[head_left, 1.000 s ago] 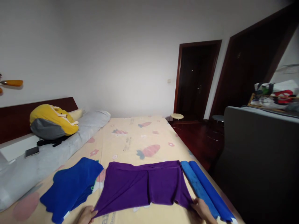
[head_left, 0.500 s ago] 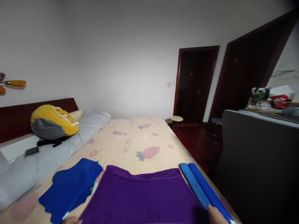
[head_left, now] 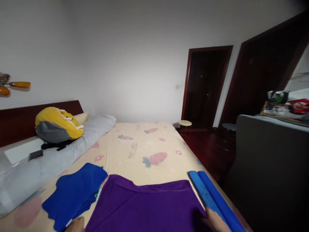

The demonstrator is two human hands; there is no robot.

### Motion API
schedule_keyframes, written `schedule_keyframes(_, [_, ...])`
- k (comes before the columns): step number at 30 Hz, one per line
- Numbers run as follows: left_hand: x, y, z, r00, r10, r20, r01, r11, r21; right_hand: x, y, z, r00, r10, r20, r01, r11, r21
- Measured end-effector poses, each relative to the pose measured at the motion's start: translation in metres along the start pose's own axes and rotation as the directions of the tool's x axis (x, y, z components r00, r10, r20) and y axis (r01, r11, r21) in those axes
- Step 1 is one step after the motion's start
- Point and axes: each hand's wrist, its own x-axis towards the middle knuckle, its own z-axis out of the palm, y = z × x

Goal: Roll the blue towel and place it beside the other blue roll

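A purple cloth (head_left: 149, 209) lies spread at the near end of the bed, its far edge loosely folded over. My left hand (head_left: 76, 225), partly cut off by the frame's bottom, is closed at the cloth's near left side. On the right, my right hand (head_left: 216, 221) has its fingers closed at the cloth's side edge, next to two rolled blue cloths. Those are a lighter blue roll (head_left: 205, 190) and a darker blue roll (head_left: 217, 196), side by side. Left of the purple cloth rests a crumpled stack of blue cloth (head_left: 74, 193) with a white tag near my left hand.
The bed (head_left: 135, 145) has a patterned cream sheet. A yellow and grey backpack (head_left: 58, 125), a dark phone (head_left: 36, 155) and a long grey pillow (head_left: 60, 164) lie along the left. At right stand a dark grey panel (head_left: 270, 170) and a round stool (head_left: 184, 123).
Both hands have come further into view and a little inward. The purple cloth has shifted slightly toward me. The whole view has moved a little.
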Motion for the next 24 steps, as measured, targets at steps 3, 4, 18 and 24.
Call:
schedule_keyframes(3, [-0.001, 0.037, -0.006, 0.991, 0.126, -0.039, -0.124, 0.991, 0.053, 0.019, -0.021, 0.013, 0.998, 0.0, 0.068, -0.017, 0.97, 0.243])
schedule_keyframes(4, [-0.003, 0.052, -0.006, 0.986, 0.16, -0.05, -0.158, 0.987, 0.039, 0.025, -0.028, 0.017, 0.996, 0.002, 0.086, -0.03, 0.945, 0.325])
schedule_keyframes(18, [-0.028, 0.15, 0.015, 0.966, 0.208, 0.153, -0.177, 0.965, -0.194, 0.112, -0.086, 0.036, 0.973, 0.228, 0.032, -0.186, 0.699, 0.691])
schedule_keyframes(24, [-0.024, 0.144, 0.012, 0.959, 0.224, 0.174, -0.189, 0.962, -0.195, 0.142, -0.099, 0.019, 0.997, 0.022, -0.069, 0.023, 0.807, 0.59])
